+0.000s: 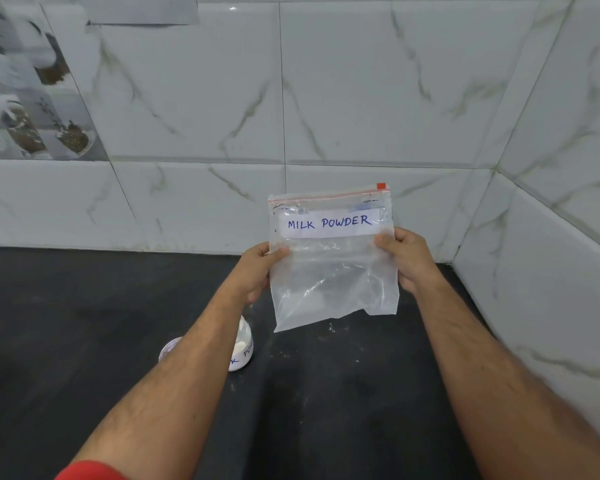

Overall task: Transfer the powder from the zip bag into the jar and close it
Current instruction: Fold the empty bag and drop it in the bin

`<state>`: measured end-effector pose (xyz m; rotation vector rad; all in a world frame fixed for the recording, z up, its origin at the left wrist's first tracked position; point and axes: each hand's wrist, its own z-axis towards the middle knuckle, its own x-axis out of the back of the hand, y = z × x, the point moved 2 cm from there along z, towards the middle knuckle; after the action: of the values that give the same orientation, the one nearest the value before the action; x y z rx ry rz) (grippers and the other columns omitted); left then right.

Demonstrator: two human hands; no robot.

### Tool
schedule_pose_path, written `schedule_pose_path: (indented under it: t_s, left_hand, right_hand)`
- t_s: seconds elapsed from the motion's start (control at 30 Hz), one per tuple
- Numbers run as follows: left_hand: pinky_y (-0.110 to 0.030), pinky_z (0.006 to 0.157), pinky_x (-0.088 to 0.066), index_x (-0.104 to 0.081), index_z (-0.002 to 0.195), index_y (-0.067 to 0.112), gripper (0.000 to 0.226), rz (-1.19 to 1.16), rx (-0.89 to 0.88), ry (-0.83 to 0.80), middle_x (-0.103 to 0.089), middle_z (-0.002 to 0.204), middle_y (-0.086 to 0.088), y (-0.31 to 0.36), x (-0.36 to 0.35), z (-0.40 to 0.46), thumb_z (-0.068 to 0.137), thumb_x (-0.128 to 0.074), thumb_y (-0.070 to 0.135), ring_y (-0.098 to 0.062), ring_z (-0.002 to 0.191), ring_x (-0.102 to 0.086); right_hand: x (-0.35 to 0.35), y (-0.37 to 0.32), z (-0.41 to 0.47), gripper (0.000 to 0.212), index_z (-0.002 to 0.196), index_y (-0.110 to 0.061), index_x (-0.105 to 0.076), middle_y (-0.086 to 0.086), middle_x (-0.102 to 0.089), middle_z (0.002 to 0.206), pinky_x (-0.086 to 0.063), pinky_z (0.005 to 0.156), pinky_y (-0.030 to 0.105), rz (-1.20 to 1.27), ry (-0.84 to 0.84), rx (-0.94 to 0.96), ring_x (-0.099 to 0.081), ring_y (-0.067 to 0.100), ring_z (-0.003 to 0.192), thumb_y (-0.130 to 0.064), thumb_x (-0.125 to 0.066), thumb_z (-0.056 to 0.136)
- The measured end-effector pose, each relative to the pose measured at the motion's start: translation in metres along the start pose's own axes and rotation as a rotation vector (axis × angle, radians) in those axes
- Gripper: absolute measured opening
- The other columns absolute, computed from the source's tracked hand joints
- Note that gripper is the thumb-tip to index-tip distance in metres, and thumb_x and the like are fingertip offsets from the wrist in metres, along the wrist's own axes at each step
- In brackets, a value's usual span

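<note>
White marble-look tiled wall [361,98] behind; dark black stone table [66,323] below. Clear plastic zip bag with handwritten "MILK POWDER" label [333,268] held upright above the table, nearly empty by the look of it, red zip slider [381,186] at top right. Left hand [257,271] grip pinches the bag's left edge, right hand [407,259] grip pinches the right edge. Small clear labelled jar holding white powder [245,344] sits on the table, partly hidden by the left forearm; lid state unclear. Risk: forearm knocking the jar, spilling powder.
</note>
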<state>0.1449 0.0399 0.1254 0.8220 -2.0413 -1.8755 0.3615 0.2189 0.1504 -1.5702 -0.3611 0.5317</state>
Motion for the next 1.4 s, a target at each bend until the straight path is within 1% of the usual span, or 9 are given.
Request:
schedule_pose_path:
  t_s: [0.2,0.27,0.33,0.5,0.63,0.97,1.17,1.27,1.4]
  left_hand:
    - [-0.042,0.079,-0.060,-0.069,0.097,0.011,0.016,0.037,0.003,0.139,-0.073,0.092,-0.012,-0.011,-0.007,-0.008,0.090,-0.063,-0.002,-0.026,0.077,-0.070]
    - [-0.041,0.073,-0.060,-0.069,0.095,0.012,0.015,0.017,0.024,0.146,-0.074,0.089,-0.011,-0.014,-0.004,-0.010,0.090,-0.064,-0.001,-0.025,0.074,-0.071]
    - [-0.037,0.067,-0.059,-0.068,0.093,0.012,0.014,0.032,0.028,0.153,-0.073,0.086,-0.009,-0.017,0.000,-0.012,0.090,-0.065,-0.001,-0.023,0.070,-0.071]
    - [-0.045,0.080,-0.060,-0.069,0.103,0.005,0.015,0.066,0.003,0.193,-0.073,0.099,-0.015,-0.017,0.002,-0.014,0.089,-0.068,0.001,-0.028,0.083,-0.071]
    - [-0.039,0.074,-0.062,-0.066,0.110,0.000,0.018,-0.109,0.101,0.147,-0.071,0.105,-0.018,-0.018,0.001,-0.014,0.093,-0.062,0.005,-0.026,0.080,-0.071]
    - [-0.042,0.068,-0.063,-0.065,0.120,0.003,0.101,-0.274,0.660,-0.216,-0.074,0.109,-0.015,-0.036,0.012,-0.033,0.081,-0.022,0.086,-0.033,0.090,-0.074]
    - [-0.036,0.074,-0.062,-0.064,0.118,0.012,0.030,0.017,0.641,-0.453,-0.074,0.101,-0.007,-0.042,0.029,-0.052,0.094,-0.056,0.029,-0.021,0.084,-0.074]
    - [-0.032,0.067,-0.063,-0.062,0.125,0.009,0.033,0.029,0.550,-0.472,-0.073,0.102,-0.006,-0.053,0.021,-0.061,0.094,-0.053,0.004,-0.017,0.081,-0.073]
    - [-0.026,0.054,-0.057,-0.060,0.128,0.007,0.041,0.141,0.403,-0.387,-0.071,0.110,-0.008,-0.071,0.008,-0.080,0.091,-0.048,-0.004,-0.019,0.083,-0.069]
  right_hand:
    - [0.008,0.015,-0.001,0.025,0.119,-0.017,-0.068,0.011,-0.072,0.122,-0.057,0.089,0.052,-0.074,-0.259,-0.148,-0.071,0.030,0.106,-0.015,-0.066,0.094]
    - [0.009,0.020,-0.004,0.033,0.125,-0.019,-0.064,0.007,-0.073,0.119,-0.061,0.070,0.039,-0.158,-0.360,-0.237,-0.072,0.028,0.100,-0.015,-0.067,0.092]
    - [0.010,0.024,-0.003,0.036,0.126,-0.016,-0.064,0.010,-0.074,0.115,-0.053,0.052,0.029,-0.193,-0.343,-0.240,-0.070,0.029,0.091,-0.007,-0.065,0.091]
    - [0.007,0.026,-0.004,0.035,0.123,-0.001,-0.066,0.017,-0.074,0.111,-0.058,0.085,0.049,-0.134,-0.170,-0.142,-0.073,0.032,0.091,0.005,-0.065,0.089]
    - [0.003,0.020,-0.014,0.024,0.106,-0.004,-0.071,0.008,-0.077,0.092,-0.062,0.071,0.039,-0.011,-0.075,-0.104,-0.075,0.022,0.074,0.009,-0.059,0.091]
    - [-0.004,0.033,-0.055,0.034,0.077,-0.007,-0.066,0.008,-0.075,0.072,-0.061,0.056,0.032,0.026,0.078,-0.224,-0.073,0.019,0.065,0.014,-0.045,0.094]
    - [0.003,0.043,-0.103,0.016,0.091,-0.010,-0.071,0.013,-0.071,0.093,-0.056,0.075,0.038,0.117,0.167,-0.185,-0.068,0.028,0.087,0.002,-0.060,0.091]
    - [0.007,0.057,-0.133,0.006,0.091,-0.007,-0.066,0.014,-0.071,0.092,-0.058,0.068,0.036,0.090,0.172,-0.320,-0.070,0.028,0.083,-0.007,-0.060,0.093]
    - [0.012,0.075,-0.187,0.041,0.115,-0.011,-0.072,0.015,-0.074,0.115,-0.057,0.087,0.054,0.118,0.286,-0.586,-0.073,0.033,0.099,-0.043,-0.061,0.091]
